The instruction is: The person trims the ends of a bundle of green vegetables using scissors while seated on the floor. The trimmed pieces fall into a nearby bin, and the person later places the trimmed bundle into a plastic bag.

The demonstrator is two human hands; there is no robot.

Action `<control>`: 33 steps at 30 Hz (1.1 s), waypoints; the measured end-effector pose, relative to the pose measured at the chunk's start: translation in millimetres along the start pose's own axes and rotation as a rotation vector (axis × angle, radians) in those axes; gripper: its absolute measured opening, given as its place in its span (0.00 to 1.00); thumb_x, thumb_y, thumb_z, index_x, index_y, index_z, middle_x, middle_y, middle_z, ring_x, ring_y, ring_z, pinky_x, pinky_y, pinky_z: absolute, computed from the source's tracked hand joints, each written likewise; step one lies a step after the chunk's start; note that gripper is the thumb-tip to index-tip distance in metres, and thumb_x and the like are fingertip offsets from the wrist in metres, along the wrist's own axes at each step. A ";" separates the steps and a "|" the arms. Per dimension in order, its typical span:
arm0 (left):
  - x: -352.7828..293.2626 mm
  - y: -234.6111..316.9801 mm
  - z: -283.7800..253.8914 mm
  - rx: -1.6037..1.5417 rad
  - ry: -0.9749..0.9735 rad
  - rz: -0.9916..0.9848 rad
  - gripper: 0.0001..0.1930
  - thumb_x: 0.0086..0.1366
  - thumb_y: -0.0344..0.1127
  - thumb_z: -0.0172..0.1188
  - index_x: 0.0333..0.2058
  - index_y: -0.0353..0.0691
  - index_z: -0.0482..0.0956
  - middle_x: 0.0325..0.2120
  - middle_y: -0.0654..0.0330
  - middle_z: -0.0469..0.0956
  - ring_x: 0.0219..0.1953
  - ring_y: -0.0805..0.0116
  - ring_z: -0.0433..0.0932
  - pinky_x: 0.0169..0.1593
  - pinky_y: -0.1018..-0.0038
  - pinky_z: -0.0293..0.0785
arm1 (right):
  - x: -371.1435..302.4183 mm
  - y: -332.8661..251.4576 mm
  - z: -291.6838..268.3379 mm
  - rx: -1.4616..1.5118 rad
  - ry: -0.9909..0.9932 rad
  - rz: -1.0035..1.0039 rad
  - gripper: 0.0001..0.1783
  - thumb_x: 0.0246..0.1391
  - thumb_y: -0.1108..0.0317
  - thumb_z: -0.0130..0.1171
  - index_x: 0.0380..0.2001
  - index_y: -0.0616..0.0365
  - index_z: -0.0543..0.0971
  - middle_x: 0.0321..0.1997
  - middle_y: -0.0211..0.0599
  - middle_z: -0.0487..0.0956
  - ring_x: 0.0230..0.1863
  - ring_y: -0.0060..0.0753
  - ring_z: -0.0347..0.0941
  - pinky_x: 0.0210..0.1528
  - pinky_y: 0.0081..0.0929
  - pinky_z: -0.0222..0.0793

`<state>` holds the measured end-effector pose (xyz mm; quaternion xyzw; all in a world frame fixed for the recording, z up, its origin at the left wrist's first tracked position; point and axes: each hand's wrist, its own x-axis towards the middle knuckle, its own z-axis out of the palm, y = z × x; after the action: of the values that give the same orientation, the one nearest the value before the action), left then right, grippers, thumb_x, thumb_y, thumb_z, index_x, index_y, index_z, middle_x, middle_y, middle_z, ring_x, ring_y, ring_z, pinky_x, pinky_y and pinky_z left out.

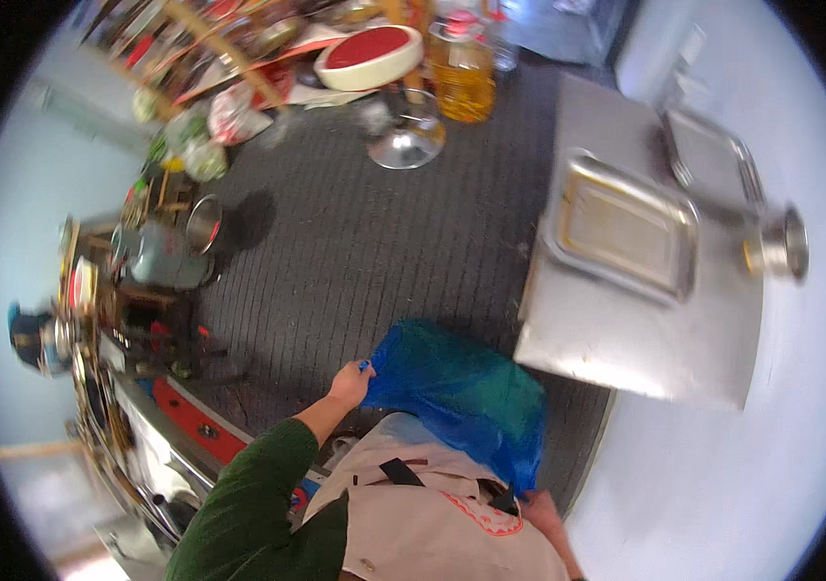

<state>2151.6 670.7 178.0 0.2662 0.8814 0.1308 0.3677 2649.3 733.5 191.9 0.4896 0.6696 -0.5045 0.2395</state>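
A blue plastic bag [461,387], greenish inside, is stretched wide in front of my body. My left hand [351,382] grips its upper left edge, fingers closed on the plastic. At its lower right corner my right hand [541,511] pinches the bag, partly blurred and close to my apron [423,523]. What the bag may hold cannot be made out.
To the right, a metal table [645,349] bears a steel tray [626,228], another tray [713,160] and a metal cup [779,247]. A round stool [374,58] and a jug of yellow oil [463,82] stand ahead. A gas cylinder [161,254] and a red-topped stove [195,421] are left.
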 end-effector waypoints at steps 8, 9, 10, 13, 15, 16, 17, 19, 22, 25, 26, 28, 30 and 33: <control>-6.4 -58.4 34.5 0.592 -0.710 0.433 0.07 0.54 0.27 0.52 0.21 0.35 0.78 0.21 0.48 0.72 0.24 0.53 0.72 0.29 0.55 0.69 | 20.1 -72.6 -44.8 -0.169 0.139 -0.194 0.14 0.48 0.58 0.56 0.24 0.59 0.77 0.24 0.45 0.74 0.28 0.45 0.68 0.31 0.41 0.64; 0.7 -53.5 33.3 0.488 -0.667 0.473 0.09 0.56 0.28 0.51 0.22 0.35 0.79 0.23 0.49 0.74 0.27 0.53 0.73 0.30 0.55 0.70 | 16.3 -78.5 -47.6 -0.096 0.084 -0.075 0.14 0.48 0.58 0.56 0.25 0.59 0.77 0.25 0.45 0.74 0.28 0.45 0.68 0.31 0.42 0.64; 6.1 -47.1 32.3 0.379 -0.642 0.516 0.10 0.58 0.28 0.50 0.24 0.35 0.80 0.25 0.49 0.75 0.29 0.54 0.74 0.31 0.55 0.70 | 14.7 -87.3 -50.5 -0.052 0.052 -0.002 0.14 0.48 0.57 0.56 0.25 0.59 0.77 0.26 0.45 0.74 0.29 0.45 0.68 0.32 0.42 0.64; 39.8 -42.5 -2.7 0.201 -0.598 0.174 0.16 0.61 0.37 0.51 0.45 0.36 0.75 0.28 0.53 0.78 0.27 0.60 0.75 0.28 0.64 0.72 | 10.0 -125.6 -62.5 0.029 0.004 0.090 0.15 0.49 0.56 0.55 0.27 0.58 0.76 0.29 0.44 0.75 0.31 0.44 0.68 0.34 0.44 0.63; 42.7 -41.9 -43.0 -0.110 -0.598 -0.080 0.20 0.63 0.42 0.50 0.49 0.35 0.72 0.27 0.53 0.78 0.24 0.61 0.76 0.25 0.65 0.72 | 9.9 -159.2 -73.5 0.063 -0.001 0.118 0.15 0.49 0.56 0.55 0.29 0.58 0.76 0.30 0.43 0.75 0.32 0.44 0.68 0.35 0.45 0.63; 38.8 -37.3 -62.0 -0.265 -0.573 -0.211 0.22 0.64 0.45 0.49 0.50 0.35 0.71 0.27 0.53 0.78 0.23 0.60 0.76 0.24 0.65 0.72 | 13.6 -176.3 -80.5 0.076 -0.005 0.124 0.15 0.49 0.55 0.55 0.30 0.58 0.76 0.31 0.43 0.75 0.33 0.43 0.68 0.35 0.45 0.63; 36.1 -33.7 -84.4 -0.383 -0.545 -0.241 0.23 0.64 0.45 0.50 0.52 0.35 0.70 0.26 0.54 0.77 0.21 0.63 0.74 0.23 0.67 0.70 | 19.7 -195.2 -87.4 0.087 -0.004 0.120 0.16 0.50 0.55 0.55 0.30 0.58 0.76 0.32 0.42 0.75 0.33 0.43 0.68 0.36 0.46 0.63; 29.8 -32.0 -132.1 -0.648 -0.466 -0.308 0.25 0.64 0.46 0.52 0.54 0.36 0.68 0.24 0.57 0.75 0.18 0.68 0.70 0.20 0.70 0.65 | 32.3 -233.9 -102.3 0.107 0.014 0.099 0.17 0.50 0.54 0.55 0.32 0.57 0.76 0.34 0.42 0.75 0.34 0.43 0.68 0.37 0.47 0.62; 28.6 -35.9 -194.8 -0.913 -0.452 -0.404 0.21 0.63 0.46 0.54 0.49 0.38 0.72 0.19 0.66 0.63 0.18 0.76 0.57 0.18 0.77 0.51 | 50.7 -290.6 -123.9 0.132 0.040 0.039 0.18 0.51 0.53 0.54 0.34 0.57 0.76 0.36 0.41 0.76 0.36 0.42 0.68 0.39 0.48 0.62; 35.5 -39.3 -243.8 -1.188 -0.329 -0.347 0.11 0.64 0.46 0.54 0.28 0.47 0.68 0.18 0.69 0.59 0.18 0.78 0.53 0.18 0.78 0.47 | 71.1 -345.0 -142.0 0.152 0.085 -0.051 0.19 0.51 0.52 0.54 0.36 0.56 0.76 0.39 0.40 0.76 0.38 0.41 0.68 0.41 0.50 0.61; 37.9 -41.1 -261.8 -1.259 -0.268 -0.364 0.10 0.63 0.43 0.56 0.26 0.49 0.67 0.18 0.71 0.57 0.16 0.80 0.51 0.18 0.79 0.45 | 76.3 -364.8 -145.0 0.167 0.102 -0.084 0.19 0.52 0.51 0.53 0.37 0.56 0.76 0.40 0.39 0.76 0.39 0.41 0.68 0.41 0.50 0.61; 40.3 -49.0 -303.0 -1.423 -0.105 -0.344 0.10 0.61 0.40 0.58 0.26 0.49 0.67 0.16 0.72 0.56 0.16 0.81 0.51 0.18 0.80 0.45 | 92.0 -413.4 -159.1 0.182 0.193 -0.195 0.16 0.52 0.56 0.53 0.37 0.58 0.76 0.35 0.37 0.76 0.33 0.39 0.67 0.36 0.42 0.62; 37.8 -58.2 -344.1 -1.567 0.011 -0.277 0.09 0.59 0.37 0.60 0.27 0.49 0.67 0.15 0.73 0.56 0.15 0.82 0.51 0.17 0.80 0.44 | 104.0 -474.2 -175.0 0.191 0.268 -0.301 0.14 0.53 0.61 0.52 0.38 0.59 0.75 0.30 0.35 0.76 0.27 0.37 0.66 0.30 0.33 0.63; 37.8 -66.6 -402.4 -1.710 0.248 -0.144 0.08 0.57 0.34 0.61 0.30 0.50 0.68 0.14 0.74 0.60 0.12 0.84 0.53 0.15 0.82 0.44 | 110.1 -582.9 -202.3 0.161 0.177 -0.421 0.15 0.51 0.63 0.54 0.42 0.56 0.75 0.31 0.42 0.78 0.28 0.41 0.71 0.30 0.33 0.67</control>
<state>1815.7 623.1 407.5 -0.1743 0.5289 0.7532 0.3501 2116.6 956.5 435.4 0.3991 0.7329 -0.5502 0.0298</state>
